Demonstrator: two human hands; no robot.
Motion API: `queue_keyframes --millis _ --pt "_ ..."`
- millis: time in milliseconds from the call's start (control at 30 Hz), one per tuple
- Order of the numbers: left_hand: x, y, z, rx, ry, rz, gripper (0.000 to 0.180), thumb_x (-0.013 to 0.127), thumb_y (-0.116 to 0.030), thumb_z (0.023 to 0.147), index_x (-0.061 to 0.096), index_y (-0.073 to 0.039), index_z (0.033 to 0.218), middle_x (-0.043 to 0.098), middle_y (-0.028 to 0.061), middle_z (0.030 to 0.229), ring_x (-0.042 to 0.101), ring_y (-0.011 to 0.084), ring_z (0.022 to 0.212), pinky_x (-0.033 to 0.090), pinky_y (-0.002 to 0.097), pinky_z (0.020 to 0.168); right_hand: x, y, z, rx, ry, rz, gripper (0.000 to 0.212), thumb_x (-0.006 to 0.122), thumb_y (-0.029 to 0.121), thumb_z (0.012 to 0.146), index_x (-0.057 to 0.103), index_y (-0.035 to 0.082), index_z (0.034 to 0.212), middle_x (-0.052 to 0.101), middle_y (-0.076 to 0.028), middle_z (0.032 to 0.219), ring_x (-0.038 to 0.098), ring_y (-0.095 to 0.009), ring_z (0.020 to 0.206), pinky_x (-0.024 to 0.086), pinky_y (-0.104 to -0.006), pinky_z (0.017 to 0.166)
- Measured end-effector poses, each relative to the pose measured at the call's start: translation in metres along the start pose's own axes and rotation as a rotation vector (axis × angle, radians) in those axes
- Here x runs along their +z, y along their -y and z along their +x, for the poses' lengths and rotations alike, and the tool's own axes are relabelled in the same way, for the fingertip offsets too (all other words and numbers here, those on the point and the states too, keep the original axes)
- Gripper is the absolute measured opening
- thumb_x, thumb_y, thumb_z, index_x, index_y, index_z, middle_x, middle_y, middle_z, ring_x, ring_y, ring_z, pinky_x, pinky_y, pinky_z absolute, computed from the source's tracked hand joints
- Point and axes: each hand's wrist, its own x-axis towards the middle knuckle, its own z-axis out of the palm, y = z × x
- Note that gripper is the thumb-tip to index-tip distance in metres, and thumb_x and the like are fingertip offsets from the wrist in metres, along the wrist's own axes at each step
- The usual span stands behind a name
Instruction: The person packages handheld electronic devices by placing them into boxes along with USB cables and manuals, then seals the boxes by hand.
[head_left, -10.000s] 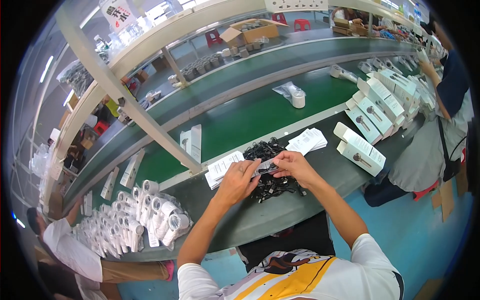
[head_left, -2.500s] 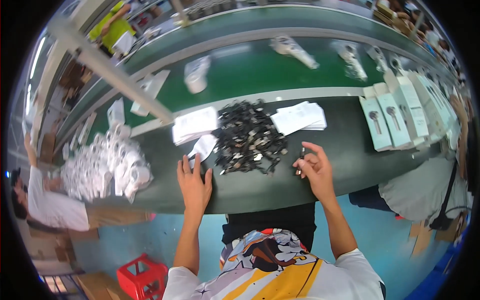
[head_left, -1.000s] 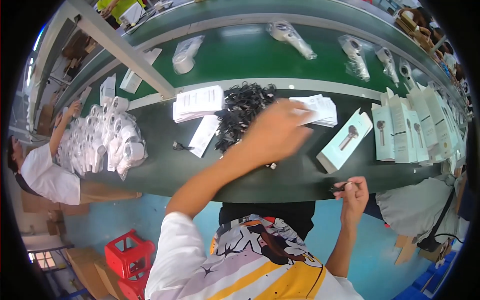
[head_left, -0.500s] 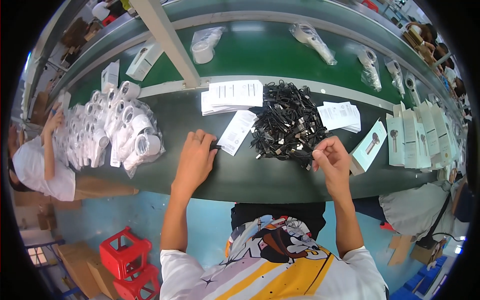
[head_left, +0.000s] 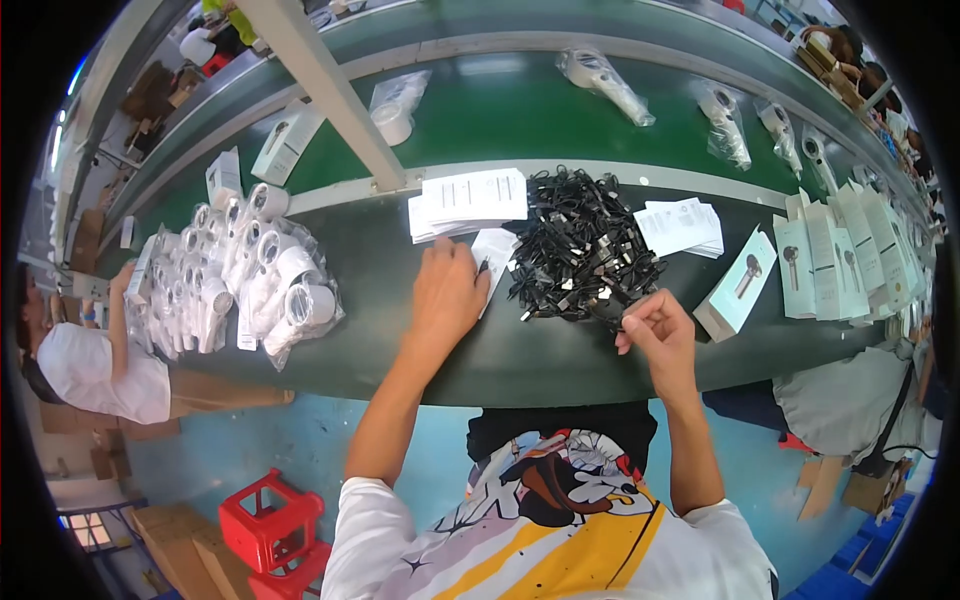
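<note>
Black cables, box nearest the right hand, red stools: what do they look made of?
Black cables: probably matte plastic or rubber jackets, loosely coiled, with shiny metal plugs.
Box: likely thin card, with flat, matte printed sides and sharp folds.
Red stools: apparently moulded plastic, uniformly coloured, slightly glossy.

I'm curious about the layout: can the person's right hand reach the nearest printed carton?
Probably yes: the right hand is close beside the printed carton, and nothing visible stands between them.

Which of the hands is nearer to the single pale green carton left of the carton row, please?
Right. The right hand is just left of the pale green carton; the left hand is farther away, left of the black USB cable pile.
</note>
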Motion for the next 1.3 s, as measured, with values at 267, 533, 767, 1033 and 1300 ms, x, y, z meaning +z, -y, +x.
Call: queue_keyframes --millis 267,533,767,1033,1300 --pt "0.005 0.012 0.006 -0.187 0.054 -0.025 0.029 0.071 -0.023 0.074 0.054 -0.001 0.084 0.061 0.0205 0.083 0.058 0.0387 0.081 0.045 0.0453 0.07 -0.02 -0.023 -0.013 -0.292 -0.284 -0.66 0.011 0.064 -0.001 0.08 0.054 0.001 0.083 0.061 -0.009 0.093 0.055 -0.013 0.075 0.043 -0.0236 0.067" --pt "-0.011 0.021 -0.024 -0.434 0.154 -0.554 0.022 0.068 -0.018 0.079 0.051 -0.005 0.076 0.053 0.0031 0.065 0.048 0.0145 0.057 0.038 0.0274 0.055 -0.017 -0.014 -0.018 -0.552 -0.249 -0.789 0.017 0.066 0.001 0.076 0.057 0.001 0.091 0.06 -0.013 0.101 0.058 -0.024 0.089 0.047 -0.0317 0.075" --pt "-0.008 -0.068 -0.033 -0.622 0.031 -1.353 0.013 0.062 -0.016 0.088 0.052 -0.011 0.082 0.049 -0.0065 0.066 0.04 0.0003 0.055 0.03 0.0167 0.05 0.053 -0.019 -0.004 0.033 0.23 0.046 0.062 0.066 0.008 0.082 0.032 -0.001 0.133 0.057 -0.014 0.11 0.058 -0.019 0.1 0.049 -0.0302 0.083" --pt "0.006 -0.113 -0.017 -0.549 0.253 -1.45 0.019 0.062 -0.018 0.088 0.055 -0.004 0.098 0.058 -0.0012 0.078 0.052 0.0053 0.065 0.04 0.0191 0.055 0.022 -0.002 0.003 -0.193 0.014 -0.185 0.03 0.06 0.004 0.084 0.056 -0.001 0.114 0.057 -0.009 0.1 0.058 -0.015 0.086 0.048 -0.0266 0.071" --pt "0.002 -0.2 0.045 0.387 0.058 -0.623 0.024 0.063 -0.013 0.082 0.051 0.003 0.096 0.059 0.0109 0.086 0.059 0.0225 0.074 0.049 0.0355 0.069 -0.069 0.035 -0.044 -0.24 -0.547 0.139 0.015 0.058 0.003 0.087 0.053 -0.002 0.1 0.062 -0.008 0.086 0.055 -0.009 0.065 0.041 -0.0215 0.057"
